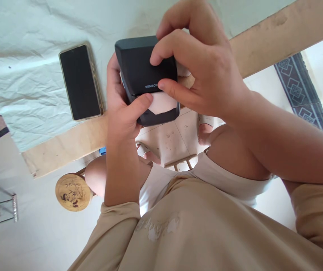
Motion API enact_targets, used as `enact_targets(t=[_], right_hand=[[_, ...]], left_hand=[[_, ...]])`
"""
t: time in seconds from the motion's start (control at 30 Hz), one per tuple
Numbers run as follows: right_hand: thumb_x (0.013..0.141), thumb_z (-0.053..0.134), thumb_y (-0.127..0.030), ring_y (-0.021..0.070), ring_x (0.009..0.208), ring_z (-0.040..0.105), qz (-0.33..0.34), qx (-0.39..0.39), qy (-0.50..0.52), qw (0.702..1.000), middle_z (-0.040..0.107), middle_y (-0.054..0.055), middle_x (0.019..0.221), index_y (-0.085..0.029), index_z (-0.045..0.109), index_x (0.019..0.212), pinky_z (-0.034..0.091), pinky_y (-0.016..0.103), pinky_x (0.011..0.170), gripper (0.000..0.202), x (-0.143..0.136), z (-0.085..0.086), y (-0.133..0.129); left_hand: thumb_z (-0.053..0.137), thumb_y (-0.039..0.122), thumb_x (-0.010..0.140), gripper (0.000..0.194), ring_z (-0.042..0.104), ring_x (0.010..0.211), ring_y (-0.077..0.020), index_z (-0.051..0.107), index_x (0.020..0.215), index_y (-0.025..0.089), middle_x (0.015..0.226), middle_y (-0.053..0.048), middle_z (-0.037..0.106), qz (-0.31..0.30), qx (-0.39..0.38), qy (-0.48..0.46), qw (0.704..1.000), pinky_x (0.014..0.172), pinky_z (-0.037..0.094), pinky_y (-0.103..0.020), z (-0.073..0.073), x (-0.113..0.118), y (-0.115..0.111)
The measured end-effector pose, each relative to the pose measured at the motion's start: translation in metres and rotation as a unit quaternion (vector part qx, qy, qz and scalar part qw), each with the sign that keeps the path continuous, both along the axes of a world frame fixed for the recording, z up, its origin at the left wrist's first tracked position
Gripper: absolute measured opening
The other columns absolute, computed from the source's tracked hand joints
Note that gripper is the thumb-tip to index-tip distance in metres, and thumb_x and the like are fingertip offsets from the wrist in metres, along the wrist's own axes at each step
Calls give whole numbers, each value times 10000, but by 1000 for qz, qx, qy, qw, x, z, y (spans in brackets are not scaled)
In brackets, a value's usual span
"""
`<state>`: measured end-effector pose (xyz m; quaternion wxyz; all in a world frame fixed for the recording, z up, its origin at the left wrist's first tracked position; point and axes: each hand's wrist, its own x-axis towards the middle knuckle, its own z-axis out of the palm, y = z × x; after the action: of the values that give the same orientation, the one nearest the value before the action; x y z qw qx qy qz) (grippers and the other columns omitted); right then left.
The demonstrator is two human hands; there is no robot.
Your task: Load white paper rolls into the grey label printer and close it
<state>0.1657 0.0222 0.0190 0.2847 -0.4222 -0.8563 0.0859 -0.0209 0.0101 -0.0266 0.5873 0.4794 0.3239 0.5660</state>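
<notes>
Label printer (144, 75), clasped in left grip (118, 107), touched by loosely parted right grip (203, 62); likely light, rigid, slick, best held by sides.

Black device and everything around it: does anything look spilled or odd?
The black device shows no visible damage. Brownish specks on the floor tiles look like dirt or stains, I can't tell which, and the pale cloth lies creased rather than flat.

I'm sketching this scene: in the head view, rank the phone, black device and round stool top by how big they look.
1. Black device, partly hidden
2. Phone
3. Round stool top
</notes>
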Motion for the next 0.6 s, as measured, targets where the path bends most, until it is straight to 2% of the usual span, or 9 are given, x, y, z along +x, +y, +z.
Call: enact_targets(t=[0.13,0.2,0.3,0.37,0.47,0.6], right_hand=[[798,472,-478,70,1226,482,6,-22,25,999,416,-76,1335,-314,481,1130,431,319,1010,371,-2,-3,1],[797,477,-478,57,1266,472,10,-25,32,999,414,-77,1349,-305,466,1153,430,306,1027,396,-2,-3,1],[860,337,-556,55,1297,453,23,-21,20,999,431,-57,1340,-274,426,1238,412,290,1057,480,-2,-3,1],[873,260,-588,57,1258,475,8,-12,25,1000,465,-50,1303,-253,424,1263,405,286,1056,540,-1,-3,2],[858,237,-629,69,1187,500,-25,-22,27,999,495,-27,1271,-248,443,1271,384,304,1070,598,0,-4,3],[831,191,-695,102,1209,475,-20,-67,8,997,485,-20,1278,-263,421,1293,359,355,1094,673,1,-4,5]], left_hand=[[792,358,618,649,567,1066,-169,482,1182,278,1138,-12,592,-11,2,-21,1000,921,497,-300,1,3,-1],[746,390,671,567,575,1053,-164,486,1158,259,1133,-16,598,-3,-8,-22,1000,940,491,-314,1,4,-3],[704,333,722,428,605,922,-125,531,1098,222,1005,-2,646,18,-24,-23,999,881,504,-280,2,5,-5],[680,301,745,372,611,894,-119,555,1083,209,965,2,660,20,-21,-26,999,816,506,-255,4,6,-6],[701,294,721,389,608,919,-136,565,1075,207,988,1,668,4,-19,-18,1000,749,496,-250,7,5,-6],[703,325,718,436,593,888,-125,548,1107,202,1013,-8,659,-6,-12,-14,1000,738,485,-251,6,3,-3]])
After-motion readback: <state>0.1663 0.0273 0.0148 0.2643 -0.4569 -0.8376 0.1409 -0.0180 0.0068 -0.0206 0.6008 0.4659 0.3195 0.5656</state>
